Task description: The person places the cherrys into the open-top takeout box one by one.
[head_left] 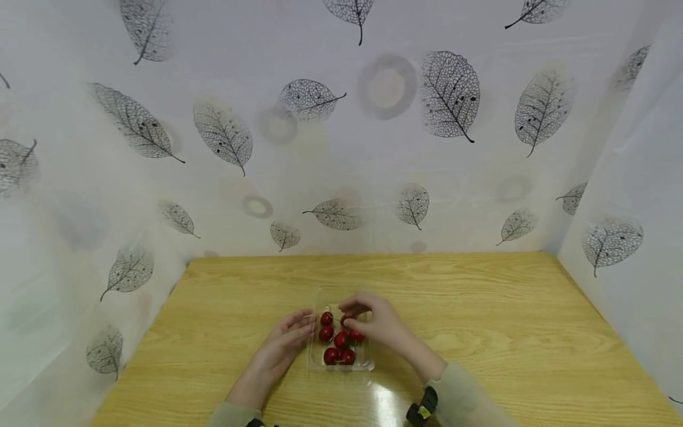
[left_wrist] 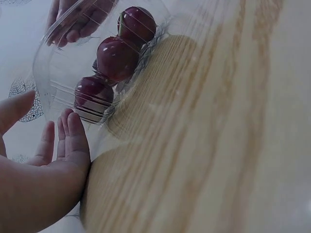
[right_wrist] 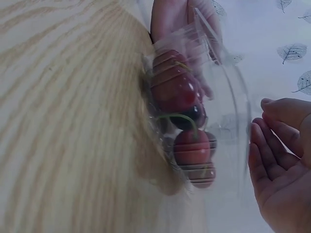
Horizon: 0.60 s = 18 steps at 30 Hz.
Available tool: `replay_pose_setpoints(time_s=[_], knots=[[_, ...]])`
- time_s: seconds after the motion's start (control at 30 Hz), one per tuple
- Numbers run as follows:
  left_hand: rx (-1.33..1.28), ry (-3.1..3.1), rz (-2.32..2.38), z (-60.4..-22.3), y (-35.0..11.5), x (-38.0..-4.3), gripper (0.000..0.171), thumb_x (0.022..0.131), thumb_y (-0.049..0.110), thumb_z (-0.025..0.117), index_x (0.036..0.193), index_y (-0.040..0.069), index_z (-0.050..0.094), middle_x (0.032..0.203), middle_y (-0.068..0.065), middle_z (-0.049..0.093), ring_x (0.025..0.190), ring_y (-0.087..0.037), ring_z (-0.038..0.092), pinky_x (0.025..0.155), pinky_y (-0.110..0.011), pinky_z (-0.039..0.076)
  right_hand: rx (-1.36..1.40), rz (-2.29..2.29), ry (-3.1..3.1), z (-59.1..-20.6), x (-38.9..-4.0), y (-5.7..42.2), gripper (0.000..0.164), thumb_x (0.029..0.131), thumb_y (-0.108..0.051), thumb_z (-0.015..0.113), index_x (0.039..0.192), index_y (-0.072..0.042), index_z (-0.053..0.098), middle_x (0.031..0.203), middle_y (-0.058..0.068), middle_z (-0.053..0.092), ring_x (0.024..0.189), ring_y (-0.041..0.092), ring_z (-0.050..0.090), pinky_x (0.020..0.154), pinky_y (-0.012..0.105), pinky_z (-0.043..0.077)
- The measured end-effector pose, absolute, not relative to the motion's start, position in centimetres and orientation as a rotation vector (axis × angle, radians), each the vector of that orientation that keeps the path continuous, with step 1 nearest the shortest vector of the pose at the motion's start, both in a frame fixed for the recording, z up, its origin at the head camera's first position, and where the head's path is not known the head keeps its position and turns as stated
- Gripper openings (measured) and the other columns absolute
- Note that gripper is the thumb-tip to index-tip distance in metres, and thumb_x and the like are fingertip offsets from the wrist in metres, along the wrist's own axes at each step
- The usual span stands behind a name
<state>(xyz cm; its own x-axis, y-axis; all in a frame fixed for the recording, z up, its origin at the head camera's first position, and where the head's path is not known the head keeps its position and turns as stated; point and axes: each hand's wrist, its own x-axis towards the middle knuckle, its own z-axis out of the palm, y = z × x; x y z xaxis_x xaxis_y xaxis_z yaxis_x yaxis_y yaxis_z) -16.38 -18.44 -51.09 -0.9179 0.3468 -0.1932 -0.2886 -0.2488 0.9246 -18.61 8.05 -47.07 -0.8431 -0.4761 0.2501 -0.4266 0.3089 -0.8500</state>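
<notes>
A clear plastic container [head_left: 364, 366] holds several dark red cherries [head_left: 341, 340], some with thin green stems. At its left side my left hand [head_left: 280, 347] has its fingers extended. In the left wrist view, the fingertips of that left hand [left_wrist: 73, 141] are at the ribbed plastic wall. My right hand [head_left: 386, 323] reaches over the container's right side, thumb and fingers loosely bent near a cherry [head_left: 345, 321] that they partly hide. In the right wrist view, this right hand [right_wrist: 286, 179] is by the container's rim [right_wrist: 243, 107], with no cherry visible between its fingers.
The container stands on a wood-grain table [head_left: 480, 320]. White sheeting with a printed leaf pattern [head_left: 341, 148] closes off the back and both sides. Dark bands [head_left: 423, 406] are at the wrists, over light sleeves [head_left: 464, 391].
</notes>
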Motion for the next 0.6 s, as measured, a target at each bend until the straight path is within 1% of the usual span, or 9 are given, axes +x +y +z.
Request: replay_pose_setpoints(time_s=[0.13,0.27,0.33,0.43,0.47,0.53,0.6], knots=[[0.075,1.608,2.220,-50.8,-18.5,-16.3,0.063,0.105,0.001,0.055,0.158,-0.012,0.026,0.127,0.004,0.062,0.119,-0.006,0.063,0.108,-0.021,0.051,-0.843,-1.612,2.511,-46.4,-18.5,9.0,0.026,0.094,-0.002,0.076,0.120,0.002,0.072,0.114,0.021,0.076,0.102,0.034,0.074,0.096,0.053,0.061],[0.032,1.649,2.231,-50.2,-18.7,-16.2,0.063,0.103,0.000,0.055,0.158,-0.012,0.027,0.125,0.002,0.062,0.114,-0.006,0.065,0.106,-0.022,0.053,-0.825,-1.590,2.567,-45.6,-18.3,10.4,0.029,0.093,-0.002,0.077,0.122,-0.001,0.073,0.116,0.017,0.077,0.104,0.033,0.074,0.097,0.048,0.062],[-0.001,1.675,2.238,-49.9,-19.0,-16.1,0.062,0.102,-0.001,0.055,0.157,-0.012,0.029,0.125,0.001,0.061,0.111,-0.006,0.065,0.103,-0.022,0.055,-0.815,-1.587,2.602,-45.3,-18.3,11.3,0.030,0.093,-0.003,0.078,0.123,-0.003,0.073,0.117,0.017,0.077,0.104,0.031,0.074,0.097,0.045,0.062],[-0.020,1.714,2.245,-49.3,-19.4,-16.0,0.058,0.101,-0.002,0.055,0.155,-0.012,0.033,0.124,0.000,0.060,0.107,-0.006,0.065,0.100,-0.022,0.056,-0.795,-1.586,2.663,-45.1,-18.2,12.7,0.030,0.093,-0.004,0.079,0.123,-0.006,0.074,0.116,0.014,0.077,0.103,0.029,0.074,0.095,0.043,0.063],[-0.015,1.725,2.241,-49.1,-19.6,-16.0,0.057,0.101,-0.002,0.055,0.154,-0.011,0.036,0.124,0.001,0.060,0.107,-0.006,0.065,0.099,-0.023,0.056,-0.789,-1.588,2.681,-45.0,-18.1,13.2,0.030,0.093,-0.003,0.079,0.123,-0.006,0.074,0.116,0.015,0.077,0.102,0.028,0.074,0.095,0.042,0.063],[-0.006,1.767,2.230,-48.7,-20.0,-15.9,0.056,0.101,-0.001,0.055,0.153,-0.012,0.036,0.125,0.000,0.060,0.108,-0.008,0.065,0.099,-0.023,0.057,-0.784,-1.586,2.713,-44.8,-18.0,14.2,0.030,0.093,-0.004,0.079,0.123,-0.005,0.074,0.117,0.014,0.076,0.103,0.028,0.074,0.095,0.041,0.062],[0.013,1.834,2.201,-48.2,-20.2,-15.8,0.055,0.103,0.001,0.055,0.152,-0.013,0.037,0.130,-0.005,0.060,0.112,-0.010,0.064,0.100,-0.024,0.056,-0.780,-1.577,2.752,-44.7,-17.9,15.2,0.030,0.094,-0.005,0.080,0.123,-0.005,0.074,0.117,0.013,0.076,0.103,0.027,0.074,0.095,0.039,0.062]])
